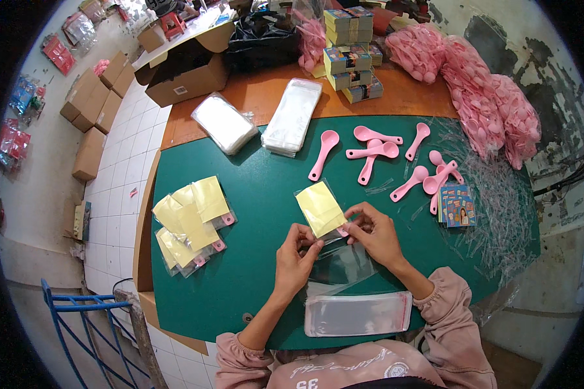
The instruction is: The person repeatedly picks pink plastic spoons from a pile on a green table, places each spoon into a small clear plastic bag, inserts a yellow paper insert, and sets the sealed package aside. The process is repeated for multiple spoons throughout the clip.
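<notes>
Between my hands, over the middle of the green table mat, is a clear plastic packet (320,209) with a yellow card inside. A bit of pink, like a spoon handle's end, shows at its lower right corner. My left hand (296,260) pinches the packet's lower edge. On its right corner the fingertips of my right hand (374,235) are closed. A loose clear bag (344,267) lies just below my hands, and nearer my body is a stack of clear bags (357,314). Several filled packets with yellow cards (189,227) overlap to the left.
Several pink spoons (372,153) lie at the right, beside a small stack of printed cards (457,206). Clear plastic strips (493,214) litter the right edge. Two bag stacks (293,117) sit farther back, near banded card bundles (350,58), bagged pink spoons (480,91) and a cardboard box (188,81).
</notes>
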Tool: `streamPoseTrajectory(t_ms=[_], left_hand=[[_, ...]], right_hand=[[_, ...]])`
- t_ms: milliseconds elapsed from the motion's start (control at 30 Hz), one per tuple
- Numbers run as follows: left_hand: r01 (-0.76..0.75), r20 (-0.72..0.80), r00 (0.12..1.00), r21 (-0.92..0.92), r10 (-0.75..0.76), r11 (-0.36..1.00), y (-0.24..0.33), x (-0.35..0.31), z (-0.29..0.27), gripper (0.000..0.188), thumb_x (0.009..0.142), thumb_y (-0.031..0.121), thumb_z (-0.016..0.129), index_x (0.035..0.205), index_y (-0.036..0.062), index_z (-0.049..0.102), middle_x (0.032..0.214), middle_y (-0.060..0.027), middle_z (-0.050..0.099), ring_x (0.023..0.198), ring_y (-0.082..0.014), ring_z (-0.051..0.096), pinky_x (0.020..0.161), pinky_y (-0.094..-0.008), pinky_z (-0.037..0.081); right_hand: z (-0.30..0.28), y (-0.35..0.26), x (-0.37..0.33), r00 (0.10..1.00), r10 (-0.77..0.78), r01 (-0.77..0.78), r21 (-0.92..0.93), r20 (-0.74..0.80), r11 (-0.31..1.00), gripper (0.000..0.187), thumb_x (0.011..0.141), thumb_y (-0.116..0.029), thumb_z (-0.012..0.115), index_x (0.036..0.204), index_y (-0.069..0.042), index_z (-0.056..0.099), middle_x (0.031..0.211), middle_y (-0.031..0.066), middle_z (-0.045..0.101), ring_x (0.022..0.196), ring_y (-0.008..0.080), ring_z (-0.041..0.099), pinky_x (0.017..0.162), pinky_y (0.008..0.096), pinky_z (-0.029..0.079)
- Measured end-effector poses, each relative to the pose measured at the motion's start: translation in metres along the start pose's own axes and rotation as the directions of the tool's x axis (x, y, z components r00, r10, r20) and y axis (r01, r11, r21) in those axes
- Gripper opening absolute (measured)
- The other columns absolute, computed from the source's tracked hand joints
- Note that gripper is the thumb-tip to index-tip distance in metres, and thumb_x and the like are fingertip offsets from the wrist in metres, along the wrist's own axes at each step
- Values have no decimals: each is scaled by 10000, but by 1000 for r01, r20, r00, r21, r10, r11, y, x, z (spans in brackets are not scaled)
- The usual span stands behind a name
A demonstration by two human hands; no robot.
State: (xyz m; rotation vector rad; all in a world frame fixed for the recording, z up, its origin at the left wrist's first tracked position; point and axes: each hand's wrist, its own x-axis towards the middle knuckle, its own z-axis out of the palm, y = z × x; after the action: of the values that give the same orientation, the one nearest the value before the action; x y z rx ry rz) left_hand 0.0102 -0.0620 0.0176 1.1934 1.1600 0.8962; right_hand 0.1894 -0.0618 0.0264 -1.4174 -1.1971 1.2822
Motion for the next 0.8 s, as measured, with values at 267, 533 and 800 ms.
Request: streamPoseTrajectory(t_ms=[267, 533, 800], left_hand=[[-10, 20, 1000, 21, 10, 1000, 8, -3, 6, 241, 820, 30, 563, 1048, 38, 488, 969, -36, 537, 844, -71, 518, 610, -185, 439], [-104, -136, 983, 142, 123, 984, 13, 2, -22, 401, 816, 57, 557, 1210, 28, 485, 1126, -66, 549, 830, -104, 518, 666, -228, 456], [61, -244, 632, 962, 736, 266, 53, 20, -66, 288, 803, 152, 577, 1074, 57, 560, 1073, -160, 542, 900, -335, 542, 822, -430, 410]], right_hand=[[2, -4, -4, 998, -55, 54, -158, -2, 986, 369, 803, -47, 588, 1169, -44, 543, 706, 15, 577, 582, 60, 566, 528, 189, 452], [-1, -8, 29, 944, -278, 330, -468, 178, 820, 292, 782, -63, 577, 1071, -24, 568, 830, 104, 597, 719, 182, 589, 633, 297, 465], [-9, -6, 145, 544, -562, 716, -694, 623, -77, 241, 764, -109, 516, 1001, -109, 561, 915, 43, 557, 949, 197, 502, 761, 364, 406]])
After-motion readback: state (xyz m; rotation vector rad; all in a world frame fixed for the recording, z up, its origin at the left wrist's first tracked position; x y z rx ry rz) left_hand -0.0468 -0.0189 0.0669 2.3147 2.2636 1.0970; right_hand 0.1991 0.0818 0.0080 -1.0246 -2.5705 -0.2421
